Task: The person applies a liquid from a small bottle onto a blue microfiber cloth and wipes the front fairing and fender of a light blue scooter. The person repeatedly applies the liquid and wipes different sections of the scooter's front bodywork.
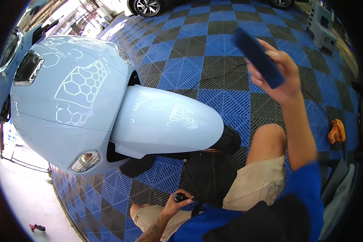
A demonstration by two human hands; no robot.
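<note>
My right hand (pixel 281 71) is raised at the upper right, its fingers closed round a long dark blue applicator block (pixel 259 57). The block is tilted, clear of the scooter. Low in front of me, my left hand (pixel 174 206) rests near my thigh, closed round a small dark bottle (pixel 180 197) whose round top shows. The rest of the bottle is hidden by the fingers. To my left stands a pale blue scooter (pixel 68 129) with a glossy front fender (pixel 169 121) pointing toward my knee. Neither hand touches it.
Under the scooter's fender is its black front tyre (pixel 231 139). An orange tool (pixel 336 132) lies on the blue and black tiled floor (pixel 226 76) at right. A grey plastic stool (pixel 322 28) stands far right. At the back is a car wheel (pixel 148 7).
</note>
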